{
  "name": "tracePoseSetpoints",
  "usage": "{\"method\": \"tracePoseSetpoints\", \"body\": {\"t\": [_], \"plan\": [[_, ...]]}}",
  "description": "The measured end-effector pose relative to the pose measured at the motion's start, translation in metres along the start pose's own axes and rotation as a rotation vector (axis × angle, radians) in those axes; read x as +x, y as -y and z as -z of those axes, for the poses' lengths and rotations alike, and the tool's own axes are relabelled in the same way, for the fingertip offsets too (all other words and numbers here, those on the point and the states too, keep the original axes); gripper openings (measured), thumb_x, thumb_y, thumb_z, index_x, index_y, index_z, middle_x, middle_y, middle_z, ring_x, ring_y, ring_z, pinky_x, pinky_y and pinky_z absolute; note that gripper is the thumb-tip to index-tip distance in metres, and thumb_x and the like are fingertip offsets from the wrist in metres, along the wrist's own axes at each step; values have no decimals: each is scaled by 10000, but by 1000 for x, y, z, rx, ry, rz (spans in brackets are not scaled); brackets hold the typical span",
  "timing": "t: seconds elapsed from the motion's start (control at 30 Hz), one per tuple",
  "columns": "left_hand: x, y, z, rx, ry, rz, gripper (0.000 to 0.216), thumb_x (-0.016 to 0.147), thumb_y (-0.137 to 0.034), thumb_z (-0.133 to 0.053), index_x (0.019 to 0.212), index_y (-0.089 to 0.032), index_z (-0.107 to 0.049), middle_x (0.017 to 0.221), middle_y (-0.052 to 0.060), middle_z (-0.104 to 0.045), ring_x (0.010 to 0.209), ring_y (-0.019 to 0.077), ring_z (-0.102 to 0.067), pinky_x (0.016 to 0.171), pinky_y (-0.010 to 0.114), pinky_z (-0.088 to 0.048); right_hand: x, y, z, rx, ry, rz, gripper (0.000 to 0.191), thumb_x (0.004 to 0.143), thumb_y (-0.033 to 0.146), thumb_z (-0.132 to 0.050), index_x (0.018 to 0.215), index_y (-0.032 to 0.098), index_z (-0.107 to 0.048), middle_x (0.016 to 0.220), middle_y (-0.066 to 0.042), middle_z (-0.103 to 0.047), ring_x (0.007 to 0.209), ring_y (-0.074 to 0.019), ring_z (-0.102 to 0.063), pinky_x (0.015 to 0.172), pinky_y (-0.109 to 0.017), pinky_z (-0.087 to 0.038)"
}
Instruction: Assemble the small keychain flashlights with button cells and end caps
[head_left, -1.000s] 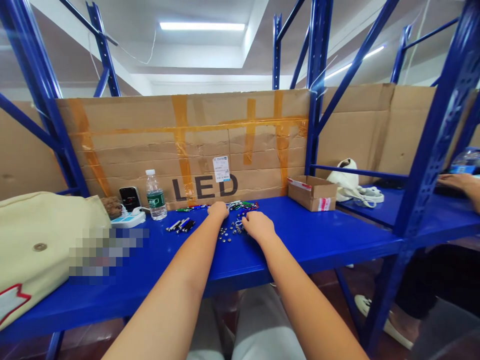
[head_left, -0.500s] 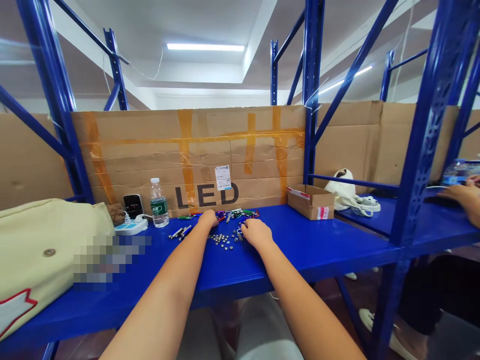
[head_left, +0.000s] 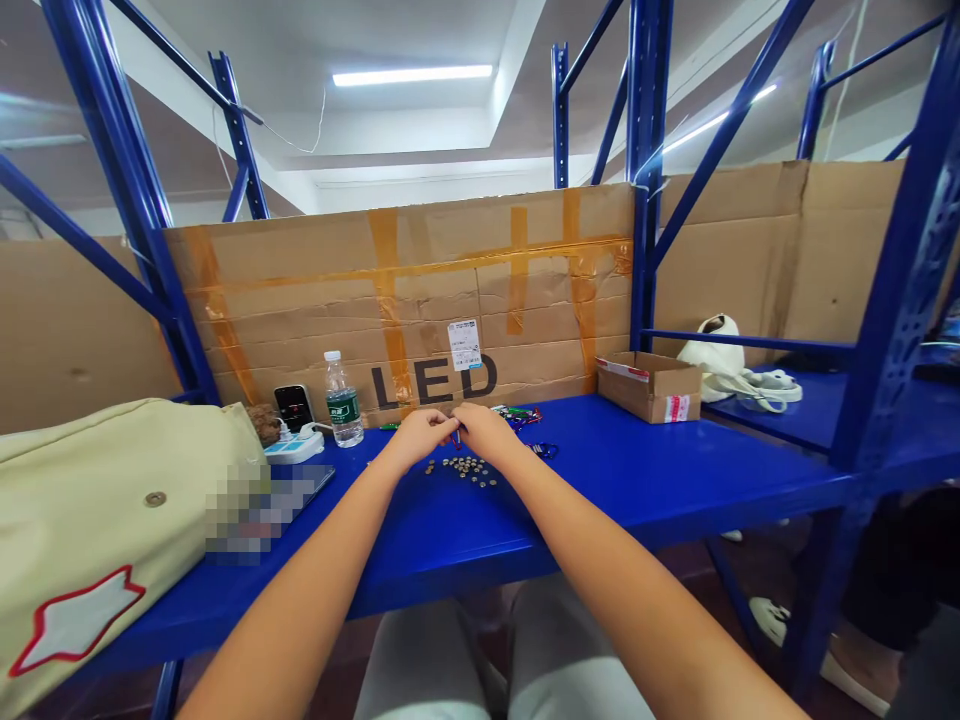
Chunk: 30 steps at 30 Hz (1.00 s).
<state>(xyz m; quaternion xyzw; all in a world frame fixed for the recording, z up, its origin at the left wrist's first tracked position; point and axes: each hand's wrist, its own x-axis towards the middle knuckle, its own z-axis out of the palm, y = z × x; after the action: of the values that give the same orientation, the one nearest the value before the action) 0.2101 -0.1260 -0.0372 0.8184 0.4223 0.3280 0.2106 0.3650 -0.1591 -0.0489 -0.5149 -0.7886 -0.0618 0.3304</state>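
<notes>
Close together over the blue shelf, my left hand point(head_left: 420, 438) and my right hand point(head_left: 484, 432) meet at the fingertips. Both are closed in a pinch on a small reddish piece point(head_left: 457, 438), mostly hidden by the fingers and too small to name. Just below them lie several small round metal discs point(head_left: 466, 466), which look like button cells. Beyond my right hand is a pile of small coloured metal pieces point(head_left: 519, 415), red, green and dark. A dark blue looped piece point(head_left: 545, 450) lies to the right of my right wrist.
A water bottle point(head_left: 343, 402) stands at the back left beside a white power strip point(head_left: 295, 446) and a phone point(head_left: 293, 406). A cream bag point(head_left: 112, 480) covers the left end. An open cardboard box point(head_left: 651, 388) sits at the back right. Cardboard point(head_left: 300, 330) walls the back.
My left hand has left the coloured pile and my right hand has come in from the right; they now meet above the discs with the reddish piece between them. The view has shifted slightly.
</notes>
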Motion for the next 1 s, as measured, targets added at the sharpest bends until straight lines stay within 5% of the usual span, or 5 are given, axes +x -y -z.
{"method": "tracePoseSetpoints", "body": {"t": [0.2,0.3,0.4,0.6,1.0], "plan": [[-12,14,-10,-166,-123,-177,413,792,-459,-557,1042,-132,-594,968,79,-664,839,174,-595,776,295,-467,-1,-6,-12,907,-56,-314,326,952,338,-300,992,142,-558,856,-75,-662,583,-122,-597,553,-240,-459],[-14,10,-22,-255,-21,-184,533,778,-416,-603,1220,-144,-480,1118,119,-623,869,177,-610,717,285,-486,-6,-4,-14,1168,16,-368,484,969,437,-192,985,138,-572,769,-73,-654,525,-120,-577,499,-239,-456],[-17,6,-31,-286,117,-132,565,824,-432,-548,1305,-171,-408,1001,86,-662,731,159,-631,584,252,-467,-8,-2,-15,1155,17,-345,515,961,468,-191,986,147,-593,761,-61,-640,517,-116,-557,455,-224,-438],[-15,13,-25,-22,-10,-162,354,913,-372,-358,1072,-150,-583,677,9,-617,599,136,-573,632,259,-463,-7,-10,-10,787,-246,-332,388,846,236,-473,1231,190,-464,940,-15,-596,494,-52,-494,489,-194,-440],[-19,10,-11,56,-96,-188,292,872,-321,-406,1025,-159,-594,844,40,-659,773,167,-596,690,256,-460,-14,-8,-9,767,45,-248,156,879,261,-483,974,156,-548,670,39,-520,466,-58,-440,451,-187,-358]]}}
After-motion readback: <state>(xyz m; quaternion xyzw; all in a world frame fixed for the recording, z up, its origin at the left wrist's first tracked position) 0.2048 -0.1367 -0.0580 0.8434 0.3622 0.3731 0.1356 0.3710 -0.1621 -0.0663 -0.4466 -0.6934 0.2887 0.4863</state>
